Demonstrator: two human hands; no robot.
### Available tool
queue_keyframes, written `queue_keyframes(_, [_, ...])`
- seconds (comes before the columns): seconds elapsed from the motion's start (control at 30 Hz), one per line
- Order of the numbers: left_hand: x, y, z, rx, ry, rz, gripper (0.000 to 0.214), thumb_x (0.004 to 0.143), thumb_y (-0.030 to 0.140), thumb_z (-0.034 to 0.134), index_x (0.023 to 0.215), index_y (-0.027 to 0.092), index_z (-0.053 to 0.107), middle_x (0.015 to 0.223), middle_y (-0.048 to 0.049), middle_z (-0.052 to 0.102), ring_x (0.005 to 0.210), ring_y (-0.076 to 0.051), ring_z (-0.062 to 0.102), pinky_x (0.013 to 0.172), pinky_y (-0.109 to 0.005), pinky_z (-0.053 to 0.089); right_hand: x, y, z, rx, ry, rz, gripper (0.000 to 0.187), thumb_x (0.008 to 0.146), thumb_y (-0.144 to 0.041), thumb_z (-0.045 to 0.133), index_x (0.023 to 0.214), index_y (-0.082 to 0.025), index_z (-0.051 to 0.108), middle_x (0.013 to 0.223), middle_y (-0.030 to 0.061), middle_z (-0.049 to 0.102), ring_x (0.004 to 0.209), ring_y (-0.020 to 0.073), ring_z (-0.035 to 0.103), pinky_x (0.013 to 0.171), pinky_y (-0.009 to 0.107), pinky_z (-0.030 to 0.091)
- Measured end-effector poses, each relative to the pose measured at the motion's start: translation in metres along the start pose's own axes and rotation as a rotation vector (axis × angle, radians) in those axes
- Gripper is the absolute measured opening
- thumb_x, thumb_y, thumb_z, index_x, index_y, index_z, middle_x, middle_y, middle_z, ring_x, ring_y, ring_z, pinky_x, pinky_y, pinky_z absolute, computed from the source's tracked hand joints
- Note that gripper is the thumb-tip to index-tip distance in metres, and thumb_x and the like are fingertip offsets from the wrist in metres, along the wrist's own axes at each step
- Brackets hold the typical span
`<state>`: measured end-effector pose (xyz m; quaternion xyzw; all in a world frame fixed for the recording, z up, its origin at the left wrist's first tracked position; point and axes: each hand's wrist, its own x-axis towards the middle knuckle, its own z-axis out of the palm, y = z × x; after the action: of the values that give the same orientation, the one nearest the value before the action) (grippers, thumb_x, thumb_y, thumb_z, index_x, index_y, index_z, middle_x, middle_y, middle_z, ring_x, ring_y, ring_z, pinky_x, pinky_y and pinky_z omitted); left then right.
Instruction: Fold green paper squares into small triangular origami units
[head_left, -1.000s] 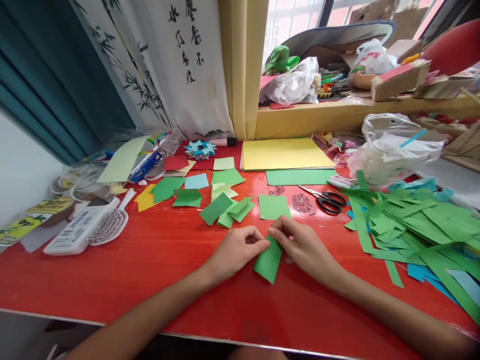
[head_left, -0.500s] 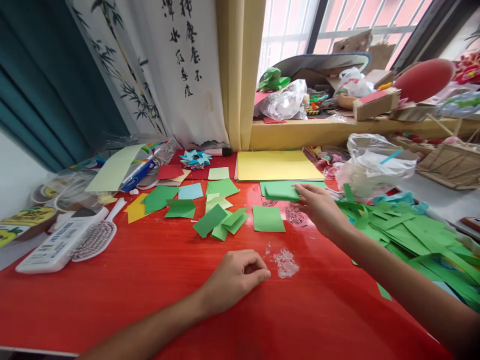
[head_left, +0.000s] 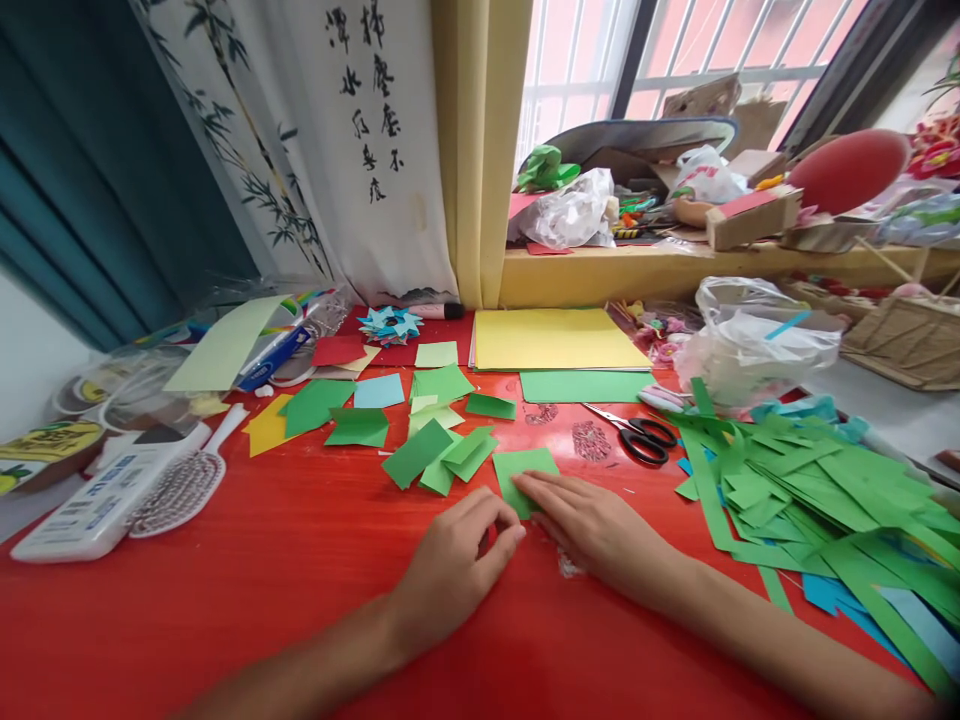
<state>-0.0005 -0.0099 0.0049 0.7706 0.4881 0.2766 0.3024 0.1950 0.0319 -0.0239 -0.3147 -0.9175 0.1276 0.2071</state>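
- Left of the middle, our green pieces (head_left: 416,455) lie loosely grouped, as they did a moment ago.
- At lower centre, our left hand (head_left: 461,575) has thumb and forefinger curled narrowly together; we cannot tell whether they touch the square's near corner.
- Just above centre, a folded piece (head_left: 491,406) now lies on the table (head_left: 315,590), out of our right hand, so that one seems set aside.
- Around the centre, the green square (head_left: 521,470) has come nearer to us and turned; work seems to have passed to it.
- Right of that, our right hand (head_left: 592,515) lays close-set fingers over it; its thumb is hidden, so we cannot tell the grip.
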Motion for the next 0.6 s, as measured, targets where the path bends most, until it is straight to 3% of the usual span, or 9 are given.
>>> queue_keyframes(0.1, [0.001,-0.007,0.000,0.243,0.038,0.193,0.014,0.088,0.024,0.041,0.091,0.017,0.053,0.095,-0.0060,0.055,0.086,-0.018,0.053,0.078,-0.031,0.044,-0.002,-0.006,0.000,0.026,-0.005,-0.102,0.051,0.074,-0.002,0.043,0.124,-0.012,0.048,0.120,0.0150,0.056,0.114,0.0273,0.049,0.093,0.043,0.043])
queue_keyframes(0.17, [0.001,-0.011,0.001,0.353,0.024,0.292,0.021,0.084,0.027,0.049,0.102,0.016,0.051,0.105,-0.0093,0.054,0.097,-0.022,0.050,0.084,-0.036,0.044,-0.003,-0.012,-0.002,0.064,0.000,-0.055,0.043,0.077,-0.003,0.040,0.117,-0.013,0.052,0.114,0.0143,0.060,0.105,0.0268,0.056,0.087,0.042,0.046])
queue_keyframes(0.27, [0.001,-0.012,0.004,0.447,0.015,0.361,0.035,0.081,0.029,0.054,0.111,0.015,0.046,0.112,-0.0120,0.054,0.103,-0.025,0.050,0.085,-0.040,0.045,-0.003,-0.023,-0.007,0.259,0.017,0.159,0.028,0.088,-0.014,0.038,0.112,-0.019,0.051,0.103,0.0083,0.066,0.090,0.0233,0.063,0.075,0.038,0.050])
queue_keyframes(0.37, [0.002,-0.012,0.004,0.494,0.065,0.422,0.018,0.086,0.017,0.042,0.102,0.014,0.051,0.093,-0.0085,0.062,0.084,-0.020,0.057,0.072,-0.034,0.049,-0.002,-0.032,-0.014,0.567,0.030,0.383,0.025,0.089,-0.026,0.044,0.114,-0.024,0.046,0.091,0.0027,0.068,0.077,0.0190,0.064,0.066,0.032,0.050])
queue_keyframes(0.5, [0.002,-0.014,-0.005,0.513,0.296,0.550,0.022,0.084,0.006,0.038,0.089,0.015,0.057,0.077,-0.0050,0.064,0.069,-0.016,0.055,0.062,-0.029,0.047,0.000,-0.032,-0.021,0.767,0.174,0.582,0.029,0.088,-0.043,0.043,0.106,-0.022,0.050,0.098,0.0069,0.064,0.092,0.0203,0.059,0.078,0.034,0.047])
queue_keyframes(0.6, [0.001,-0.017,-0.015,0.504,0.417,0.700,0.025,0.082,0.004,0.043,0.101,0.014,0.057,0.089,-0.0077,0.067,0.075,-0.017,0.058,0.065,-0.029,0.048,0.003,-0.029,-0.023,1.102,0.057,0.751,0.043,0.088,-0.053,0.036,0.097,-0.016,0.055,0.090,0.0110,0.065,0.079,0.0194,0.062,0.075,0.036,0.049])
